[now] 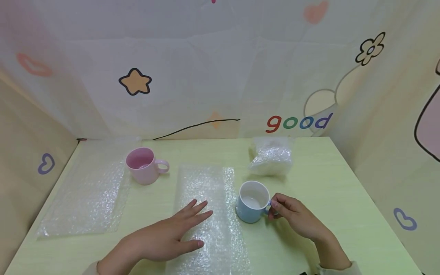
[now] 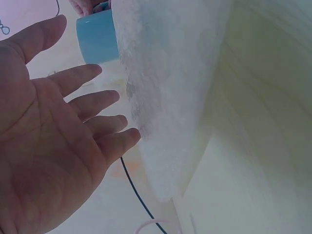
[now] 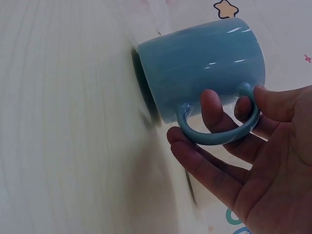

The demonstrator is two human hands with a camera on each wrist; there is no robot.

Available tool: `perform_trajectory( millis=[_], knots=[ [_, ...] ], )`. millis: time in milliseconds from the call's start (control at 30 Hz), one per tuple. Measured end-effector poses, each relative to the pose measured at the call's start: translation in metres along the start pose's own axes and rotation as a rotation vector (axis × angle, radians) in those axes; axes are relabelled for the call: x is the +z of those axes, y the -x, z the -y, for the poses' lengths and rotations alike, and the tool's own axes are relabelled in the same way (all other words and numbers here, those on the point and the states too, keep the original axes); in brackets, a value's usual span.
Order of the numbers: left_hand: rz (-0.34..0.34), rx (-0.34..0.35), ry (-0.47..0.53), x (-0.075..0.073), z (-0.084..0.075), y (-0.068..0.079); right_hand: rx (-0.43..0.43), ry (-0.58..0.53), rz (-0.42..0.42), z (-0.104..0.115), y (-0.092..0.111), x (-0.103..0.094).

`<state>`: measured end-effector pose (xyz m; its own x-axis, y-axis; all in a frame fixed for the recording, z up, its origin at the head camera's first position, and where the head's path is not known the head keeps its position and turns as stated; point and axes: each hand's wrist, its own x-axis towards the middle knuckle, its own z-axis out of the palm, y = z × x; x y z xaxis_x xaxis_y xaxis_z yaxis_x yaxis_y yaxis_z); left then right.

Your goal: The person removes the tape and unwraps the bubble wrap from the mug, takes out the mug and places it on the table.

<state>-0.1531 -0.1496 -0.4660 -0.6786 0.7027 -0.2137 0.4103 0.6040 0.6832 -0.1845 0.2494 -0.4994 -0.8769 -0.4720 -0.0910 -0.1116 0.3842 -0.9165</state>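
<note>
A light blue mug [image 1: 250, 204] with a white inside stands to the right of a sheet of bubble wrap [image 1: 209, 229]. My right hand [image 1: 299, 215] holds it by the handle [image 3: 219, 138], with fingers through the loop and the thumb on its upper end. Whether the mug's base fully touches the table, I cannot tell. Over the left part of the sheet, my left hand [image 1: 168, 236] is spread with straight fingers and holds nothing. In the left wrist view, its fingertips [image 2: 129, 136] come close to the wrap [image 2: 170, 87]; contact is unclear.
A pink mug [image 1: 144, 168] stands at the back left, its handle pointing right. Beside it, another bubble wrap sheet [image 1: 86, 191] lies along the table's left side. A wrapped bundle of bubble wrap [image 1: 271, 156] sits at the back right. Printed curtains [image 1: 206, 76] enclose the table.
</note>
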Motion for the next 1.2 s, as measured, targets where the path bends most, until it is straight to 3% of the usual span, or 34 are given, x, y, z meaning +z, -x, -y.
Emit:
perform_trajectory(
  millis=[500, 933, 1200],
  knots=[
    [0.045, 0.058, -0.041, 0.011, -0.004, -0.017, 0.001, -0.023, 0.002, -0.003, 0.0, -0.001],
    [0.102, 0.05, -0.093, 0.018, -0.006, -0.028, 0.016, -0.028, -0.011, -0.006, -0.001, -0.001],
    [0.119, 0.036, -0.131, 0.021, -0.003, -0.032, -0.018, -0.023, -0.095, -0.005, 0.002, -0.008]
  ],
)
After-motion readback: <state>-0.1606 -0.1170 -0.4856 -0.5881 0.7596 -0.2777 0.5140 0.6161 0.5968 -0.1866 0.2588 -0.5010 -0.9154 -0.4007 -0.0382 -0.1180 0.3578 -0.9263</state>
